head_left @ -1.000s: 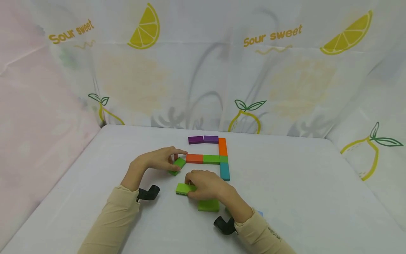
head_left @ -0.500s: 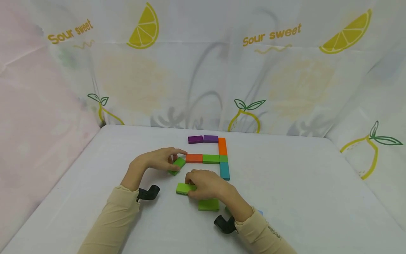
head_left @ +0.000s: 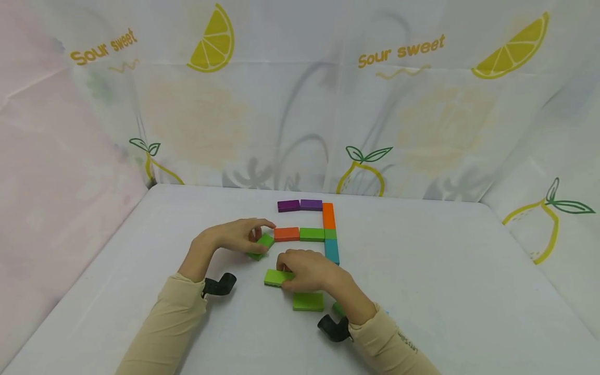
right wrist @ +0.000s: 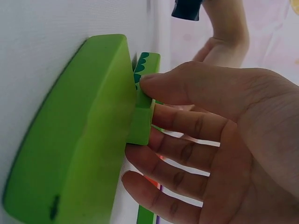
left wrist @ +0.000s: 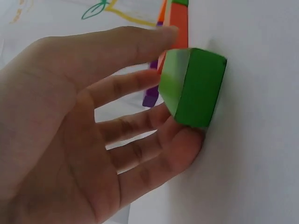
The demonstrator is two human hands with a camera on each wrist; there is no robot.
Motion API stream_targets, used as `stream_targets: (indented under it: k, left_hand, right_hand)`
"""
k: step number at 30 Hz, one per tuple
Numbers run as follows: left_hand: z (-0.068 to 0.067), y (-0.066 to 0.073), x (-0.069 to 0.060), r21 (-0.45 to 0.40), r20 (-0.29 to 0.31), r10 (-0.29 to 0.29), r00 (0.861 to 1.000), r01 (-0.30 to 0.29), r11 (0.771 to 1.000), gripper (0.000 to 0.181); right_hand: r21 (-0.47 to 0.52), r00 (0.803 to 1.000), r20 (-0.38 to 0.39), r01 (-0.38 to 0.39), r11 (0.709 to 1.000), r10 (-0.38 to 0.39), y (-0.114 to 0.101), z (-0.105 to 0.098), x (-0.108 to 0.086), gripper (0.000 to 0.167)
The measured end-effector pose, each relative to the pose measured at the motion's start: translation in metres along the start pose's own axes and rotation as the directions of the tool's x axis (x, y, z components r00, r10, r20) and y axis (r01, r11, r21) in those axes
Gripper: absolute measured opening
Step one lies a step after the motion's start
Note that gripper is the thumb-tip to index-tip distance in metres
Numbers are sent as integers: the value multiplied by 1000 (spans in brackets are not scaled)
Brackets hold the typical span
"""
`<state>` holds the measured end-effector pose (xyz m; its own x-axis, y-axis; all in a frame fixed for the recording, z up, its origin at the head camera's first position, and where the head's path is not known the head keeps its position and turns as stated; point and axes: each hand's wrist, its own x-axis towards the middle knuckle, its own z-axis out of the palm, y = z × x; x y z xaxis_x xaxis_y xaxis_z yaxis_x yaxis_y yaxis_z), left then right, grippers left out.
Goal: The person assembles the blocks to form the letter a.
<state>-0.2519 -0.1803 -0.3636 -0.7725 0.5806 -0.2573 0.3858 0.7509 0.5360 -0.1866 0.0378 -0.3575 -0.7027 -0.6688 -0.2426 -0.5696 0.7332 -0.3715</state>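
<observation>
My left hand (head_left: 236, 234) holds a green block (left wrist: 201, 88) between thumb and fingers, low over the white table and set at an angle. My right hand (head_left: 310, 271) pinches a light-green block (head_left: 273, 277), whose edge bears dark scallop marks (right wrist: 140, 66) in the right wrist view. Just beyond the left fingertips, an orange-red block (head_left: 286, 234) lies end to end with a green block in a row (head_left: 311, 235). That row meets a column made of an orange block (head_left: 329, 216), a small green piece (head_left: 330, 234) and a teal block (head_left: 332, 251).
Two purple blocks (head_left: 300, 205) extend left from the column's far end. Nearer me lies another green block (head_left: 308, 302), large in the right wrist view. A dark-green piece (head_left: 337, 309) is partly covered by the right forearm. A patterned cloth (head_left: 300, 104) hangs behind the table.
My right hand has shifted slightly to the right, with the light-green block in its grip. The left hand has barely moved.
</observation>
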Motion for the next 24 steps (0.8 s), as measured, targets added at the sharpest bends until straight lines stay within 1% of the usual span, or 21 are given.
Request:
stream_targets:
  k: [2, 4, 6, 7, 9, 10, 11, 13, 16, 19, 24]
  left_hand:
    - [2, 1, 2, 14, -47, 14, 999, -13, 1000, 54]
    - [5, 3, 6, 49, -129, 35, 991, -29, 998, 51]
    - [9, 7, 12, 90, -220, 45, 974, -26, 996, 47]
    - [12, 9, 14, 107, -262, 52, 964, -24, 994, 45]
    - [17, 13, 20, 139, -322, 60, 945, -15, 990, 40]
    - [19, 15, 23, 155, -336, 70, 939, -18, 988, 39]
    - [22, 17, 25, 168, -340, 80, 937, -23, 985, 38]
    - [26, 20, 29, 193, -339, 96, 936, -30, 981, 36]
    - [31, 21, 32, 222, -334, 103, 937, -28, 975, 34]
    - [34, 20, 33, 224, -335, 93, 938, -17, 974, 33]
    - [34, 17, 35, 213, -325, 100, 940, -30, 977, 33]
  right_hand:
    - [-4, 1000, -3, 1, 1000, -1, 0, 0, 0, 24]
    - [-9, 1000, -5, 4, 1000, -4, 0, 1, 0, 24]
    - [-12, 1000, -6, 9, 1000, -9, 1, 1, 0, 23]
    - [-16, 1000, -8, 13, 1000, -13, 1, 2, 1, 22]
    - [-22, 1000, -10, 17, 1000, -17, 1, 3, 1, 22]
    - [-25, 1000, -12, 19, 1000, -19, 1, 3, 1, 22]
    - [-26, 1000, -14, 19, 999, -19, 1, 3, 1, 22]
    - [-28, 1000, -15, 17, 999, -17, 1, 3, 2, 22]
    - [-26, 1000, -16, 16, 1000, -16, 0, 2, 1, 22]
    - [-25, 1000, -15, 14, 1000, -14, -1, 2, 1, 23]
    - [-23, 1000, -13, 4, 1000, -5, -1, 2, 1, 23]
